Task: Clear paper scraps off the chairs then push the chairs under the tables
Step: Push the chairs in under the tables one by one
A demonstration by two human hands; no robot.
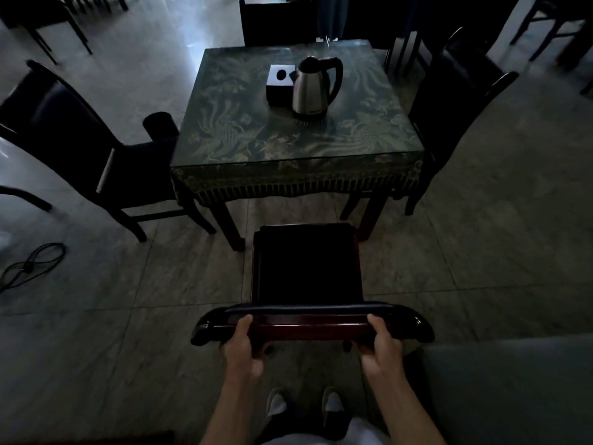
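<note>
At the near side of the square worktop (298, 149), a dark-seated chair (308, 264) stands with its front edge just short of the fringed cloth, squarely lined up with the gap between the two front legs. Both hands grip its curved top rail (313, 322) from behind: the left hand (242, 346) and the right hand (382, 346) sit well apart, each about the same way in from its end, thumbs lying over the rail and the fingers (260, 353) curled shut underneath it. That even, wide hold looks chosen to keep the chair from swinging sideways as it is pushed, so it slides straight in rather than catching a leg. The seat shows no paper scraps that I can make out (the padding is very dark, so a small scrap could be missed), which suggests the clearing part is done for this chair and the pushing step is in hand. Two more chairs, the left chair (96, 149) and the right chair (455, 101), stand partly tucked at the sides, and a far chair (276, 24) backs the opposite edge. An electric kettle (316, 86) and a dark tissue box (279, 81) stand touching near the middle, well clear of the edge, so a gentle bump should not disturb them.
</note>
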